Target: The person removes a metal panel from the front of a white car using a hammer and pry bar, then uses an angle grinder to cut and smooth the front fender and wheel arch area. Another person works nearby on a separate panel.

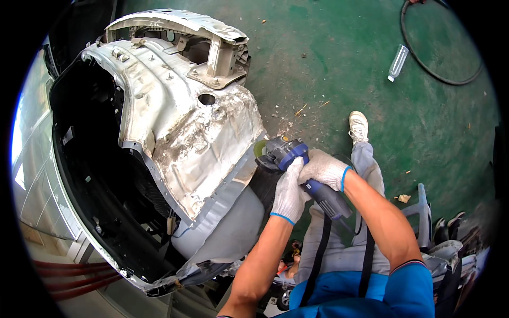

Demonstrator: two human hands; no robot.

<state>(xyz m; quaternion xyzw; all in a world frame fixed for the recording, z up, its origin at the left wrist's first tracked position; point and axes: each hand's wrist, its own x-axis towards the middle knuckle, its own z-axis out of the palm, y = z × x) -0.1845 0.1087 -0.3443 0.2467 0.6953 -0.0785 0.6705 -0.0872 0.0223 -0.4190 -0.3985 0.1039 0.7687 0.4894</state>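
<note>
Both my hands wear white knit gloves with blue cuffs and are wrapped round a blue and black angle grinder (327, 200). My left hand (289, 195) grips it just behind the head, on the near left side. Across the top of its body lies my right hand (324, 169), fingers closed. The grinder's yellow-green disc (260, 149) is at the right edge of a dented, bare-metal car body panel (204, 151); whether it touches the metal I cannot tell. Scraped paint and brown dirt mark that panel, and a grey strip runs along its edge.
A grey plastic liner (228, 222) bulges below the panel, beside the dark car opening (101, 159). On the green floor (318, 58) lie debris, a clear plastic bottle (397, 63) and a black hose (424, 66). A grey stool-like frame (421, 212) stands at my right.
</note>
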